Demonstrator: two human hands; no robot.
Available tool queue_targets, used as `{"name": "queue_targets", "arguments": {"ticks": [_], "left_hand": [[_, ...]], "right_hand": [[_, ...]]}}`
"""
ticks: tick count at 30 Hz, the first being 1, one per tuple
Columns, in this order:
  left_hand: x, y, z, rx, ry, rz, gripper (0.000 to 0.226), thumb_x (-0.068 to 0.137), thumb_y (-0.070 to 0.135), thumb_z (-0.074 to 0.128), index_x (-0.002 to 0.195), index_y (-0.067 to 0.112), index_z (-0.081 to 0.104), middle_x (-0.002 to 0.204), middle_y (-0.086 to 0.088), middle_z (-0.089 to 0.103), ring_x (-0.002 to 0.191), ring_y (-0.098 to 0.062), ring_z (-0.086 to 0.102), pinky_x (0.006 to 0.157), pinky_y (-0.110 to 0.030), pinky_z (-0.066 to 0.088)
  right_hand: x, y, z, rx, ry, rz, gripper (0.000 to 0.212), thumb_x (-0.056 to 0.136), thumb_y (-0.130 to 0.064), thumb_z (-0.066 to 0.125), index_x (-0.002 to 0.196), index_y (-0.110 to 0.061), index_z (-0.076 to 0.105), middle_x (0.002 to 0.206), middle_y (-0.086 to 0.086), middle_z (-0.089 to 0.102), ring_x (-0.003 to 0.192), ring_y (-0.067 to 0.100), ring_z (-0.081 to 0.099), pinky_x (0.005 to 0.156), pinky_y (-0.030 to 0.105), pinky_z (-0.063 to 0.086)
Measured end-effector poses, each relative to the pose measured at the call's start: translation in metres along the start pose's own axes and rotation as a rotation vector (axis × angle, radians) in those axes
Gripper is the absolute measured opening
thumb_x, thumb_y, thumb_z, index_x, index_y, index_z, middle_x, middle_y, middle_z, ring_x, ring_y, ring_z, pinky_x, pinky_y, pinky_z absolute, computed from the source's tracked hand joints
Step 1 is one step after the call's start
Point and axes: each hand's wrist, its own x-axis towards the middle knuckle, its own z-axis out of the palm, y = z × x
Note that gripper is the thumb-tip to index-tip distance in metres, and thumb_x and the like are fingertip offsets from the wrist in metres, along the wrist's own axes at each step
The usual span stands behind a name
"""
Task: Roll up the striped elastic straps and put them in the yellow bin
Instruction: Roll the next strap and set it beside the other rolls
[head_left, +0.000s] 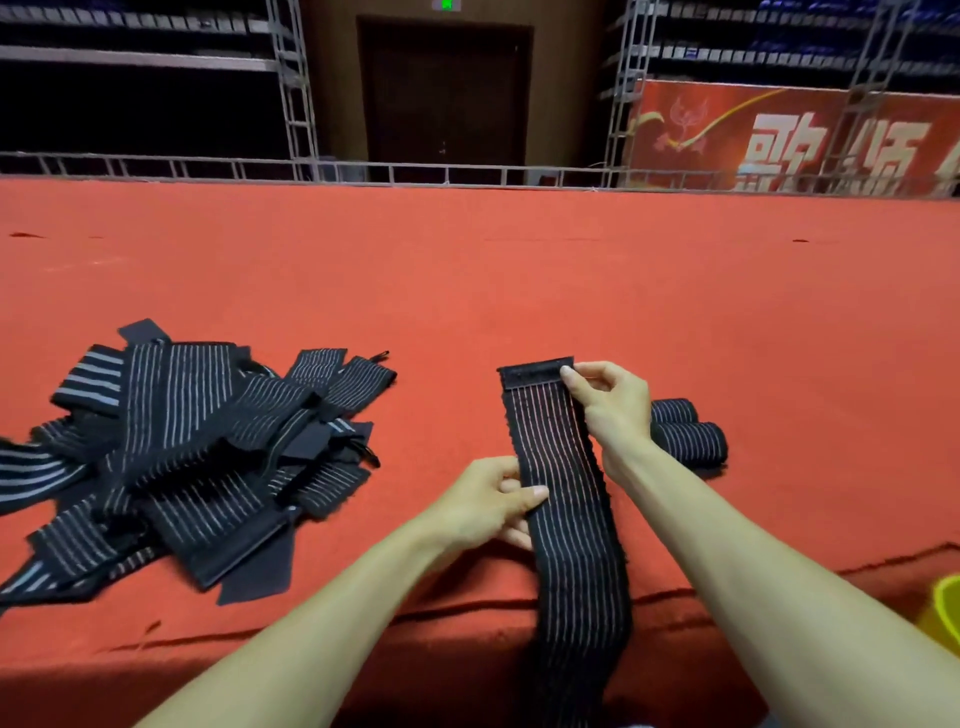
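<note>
Held strap: black elastic with thin pale stripes running lengthwise. It lies flat on the red carpeted platform, and its near end hangs over the near edge.
Strap's far end: a plain black patch with no stripes.
Left grip: pinches the strap's left edge about midway, thumb on top.
Right grip: thumb and forefinger pinch the far right corner by the patch.
Rolled straps: two tight rolls touching each other, just right of the right wrist, which hides part of them.
Loose pile: a tangle of unrolled striped straps, well to the left.
Yellow bin: only its rim shows, near right, below the platform edge.
Far side: a metal railing, a dark door and a red banner.
</note>
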Motion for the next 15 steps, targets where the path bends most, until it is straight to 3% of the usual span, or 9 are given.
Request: {"name": "queue_targets", "arguments": {"ticks": [4, 7, 10, 12, 15], "left_hand": [[0.031, -0.009, 0.000, 0.063, -0.002, 0.044, 0.011, 0.098, 0.005, 0.050, 0.107, 0.005, 0.057, 0.078, -0.003, 0.066, 0.058, -0.004, 0.063, 0.055, -0.020, 0.053], [0.051, -0.020, -0.017, 0.387, 0.147, 0.151, 0.017, 0.096, 0.023, 0.057, 0.093, 0.008, 0.064, 0.075, 0.001, 0.067, 0.061, -0.004, 0.058, 0.060, -0.028, 0.049], [0.058, -0.032, -0.032, 0.842, 0.373, 0.152, 0.031, 0.090, 0.042, 0.060, 0.068, 0.023, 0.051, 0.070, 0.007, 0.059, 0.073, -0.015, 0.053, 0.075, -0.037, 0.042], [0.057, -0.036, -0.032, 0.942, 0.448, 0.160, 0.029, 0.088, 0.046, 0.061, 0.071, 0.030, 0.045, 0.072, 0.012, 0.050, 0.079, -0.011, 0.045, 0.075, -0.032, 0.031], [0.059, -0.039, -0.031, 0.947, 0.500, 0.211, 0.023, 0.088, 0.046, 0.061, 0.085, 0.029, 0.046, 0.075, 0.017, 0.041, 0.083, -0.008, 0.039, 0.073, -0.028, 0.023]], "right_hand": [[0.025, 0.023, 0.004, -0.075, 0.041, 0.006, 0.014, 0.086, -0.021, 0.073, 0.095, -0.010, 0.070, 0.076, -0.006, 0.064, 0.070, 0.006, 0.058, 0.069, 0.020, 0.047], [0.039, 0.045, 0.012, -0.153, 0.020, 0.029, 0.013, 0.085, -0.023, 0.074, 0.093, -0.012, 0.070, 0.077, -0.005, 0.064, 0.069, 0.006, 0.057, 0.073, 0.024, 0.048], [0.046, 0.065, 0.022, -0.221, -0.016, 0.075, 0.015, 0.085, -0.023, 0.074, 0.094, -0.012, 0.070, 0.074, -0.002, 0.064, 0.054, 0.007, 0.054, 0.057, 0.023, 0.047], [0.049, 0.076, 0.028, -0.274, -0.008, 0.100, 0.012, 0.086, -0.022, 0.074, 0.092, -0.012, 0.069, 0.070, -0.001, 0.064, 0.045, 0.007, 0.055, 0.047, 0.018, 0.046], [0.049, 0.081, 0.031, -0.316, 0.023, 0.110, 0.009, 0.086, -0.019, 0.072, 0.087, -0.012, 0.067, 0.062, -0.003, 0.065, 0.040, 0.002, 0.057, 0.047, 0.015, 0.049]]}}
